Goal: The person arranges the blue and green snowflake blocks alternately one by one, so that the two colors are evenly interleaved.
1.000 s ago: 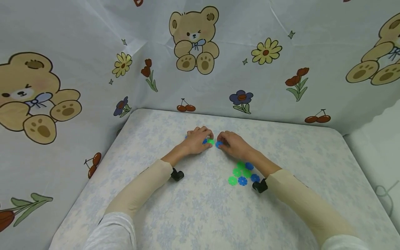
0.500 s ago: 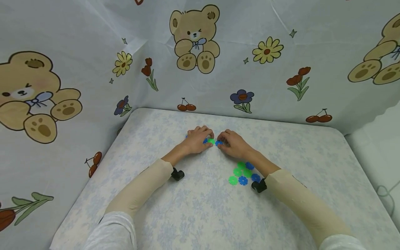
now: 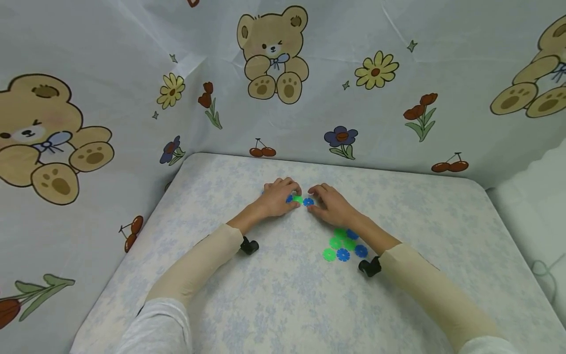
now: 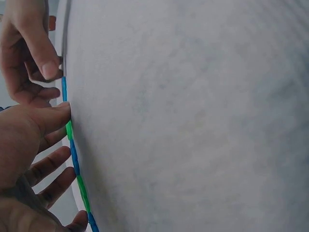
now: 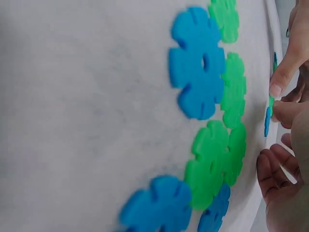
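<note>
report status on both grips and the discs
Left grip holding green disc; right grip open around blue disc. Whether those two are joined: can't tell. Spare discs by right forearm, apparently not in the way.

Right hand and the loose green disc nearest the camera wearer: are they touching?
Apart. The head view shows bare tabletop between the right hand and that green disc.
</note>
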